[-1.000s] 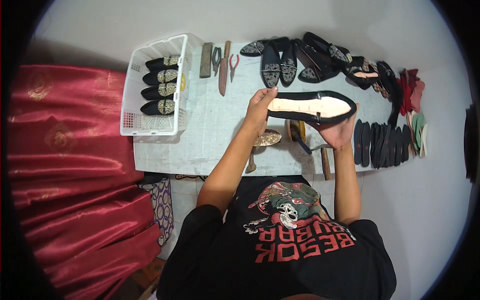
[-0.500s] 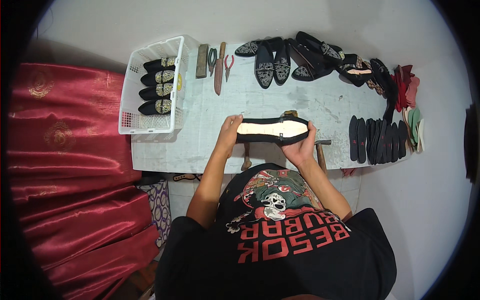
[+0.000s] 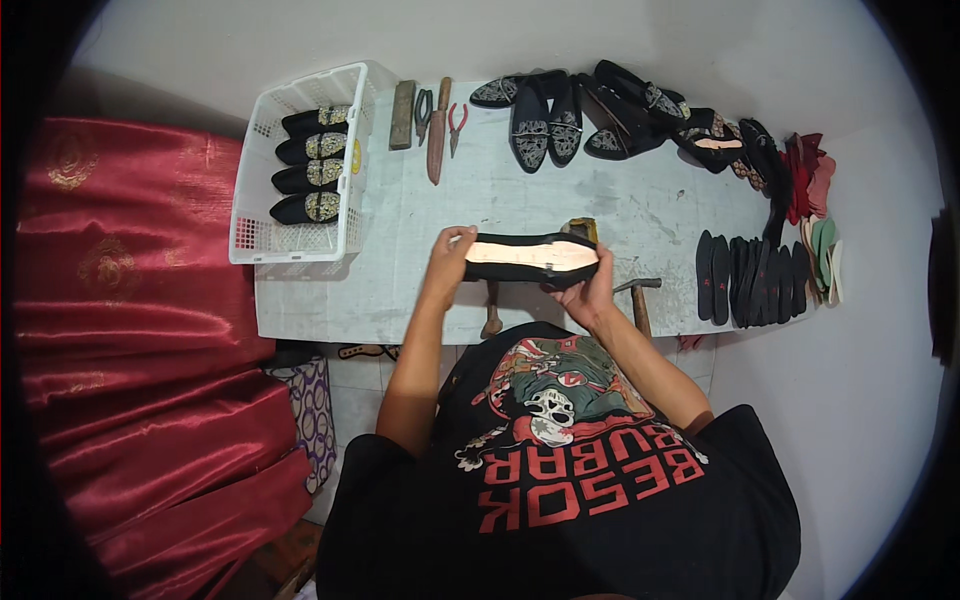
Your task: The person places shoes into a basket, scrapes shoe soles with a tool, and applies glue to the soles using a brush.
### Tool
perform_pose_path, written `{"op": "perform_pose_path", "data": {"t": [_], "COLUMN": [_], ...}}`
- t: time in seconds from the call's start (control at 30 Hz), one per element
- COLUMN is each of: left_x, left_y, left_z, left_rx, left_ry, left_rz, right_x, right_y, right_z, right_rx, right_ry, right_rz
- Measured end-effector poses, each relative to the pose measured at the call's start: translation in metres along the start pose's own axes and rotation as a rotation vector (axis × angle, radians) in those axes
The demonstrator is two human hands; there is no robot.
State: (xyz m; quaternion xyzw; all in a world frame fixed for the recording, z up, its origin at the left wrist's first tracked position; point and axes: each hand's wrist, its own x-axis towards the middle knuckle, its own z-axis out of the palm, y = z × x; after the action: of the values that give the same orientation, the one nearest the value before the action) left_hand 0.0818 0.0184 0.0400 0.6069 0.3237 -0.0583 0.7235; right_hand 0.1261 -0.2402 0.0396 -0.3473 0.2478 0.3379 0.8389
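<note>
A black shoe (image 3: 515, 255) lies sideways between my hands above the table, its pale underside facing up. Around its left end are the fingers of my left hand (image 3: 450, 262), closed on it. My right hand (image 3: 588, 284) grips the other end, thumb at the rim and fingers partly hidden underneath. Just behind the shoe is a small yellowish tin-like object (image 3: 582, 228), partly covered. Right of my right hand rests a hammer (image 3: 642, 305). Below the shoe the wooden handle of another tool (image 3: 491, 318) shows; its upper part is hidden.
A white plastic basket (image 3: 352, 225) with several decorated shoes stands left. Behind are a block (image 3: 402, 115), dark-handled pliers (image 3: 424, 117), a knife (image 3: 437, 135) and red pliers (image 3: 456, 130). Black shoes (image 3: 530, 130) line the back; black insoles (image 3: 750, 280) sit right. A red curtain (image 3: 150, 280) hangs left.
My hands and the shoe have shifted slightly left, with the shoe still held at both ends. The whole view has moved a little too.
</note>
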Motion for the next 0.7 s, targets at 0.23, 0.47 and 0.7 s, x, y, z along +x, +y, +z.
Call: {"op": "perform_pose_path", "data": {"t": [0.23, 0.47, 0.7], "left_x": [0.019, 0.009, 0.018], "left_y": [-0.023, -0.046, -0.066], "left_z": [-0.066, -0.103, -0.125], "left_rx": [-0.072, -0.223, -0.377], "left_ry": [0.009, -0.075, -0.058], "left_rz": [-0.163, -0.087, -0.128], "right_x": [0.015, 0.004, 0.014], "right_y": [0.021, 0.02, 0.044], "right_z": [0.003, 0.017, 0.032], "right_rx": [-0.12, -0.517, -0.644], "right_ry": [0.086, 0.131, 0.132], "right_rz": [0.044, -0.259, -0.276]}}
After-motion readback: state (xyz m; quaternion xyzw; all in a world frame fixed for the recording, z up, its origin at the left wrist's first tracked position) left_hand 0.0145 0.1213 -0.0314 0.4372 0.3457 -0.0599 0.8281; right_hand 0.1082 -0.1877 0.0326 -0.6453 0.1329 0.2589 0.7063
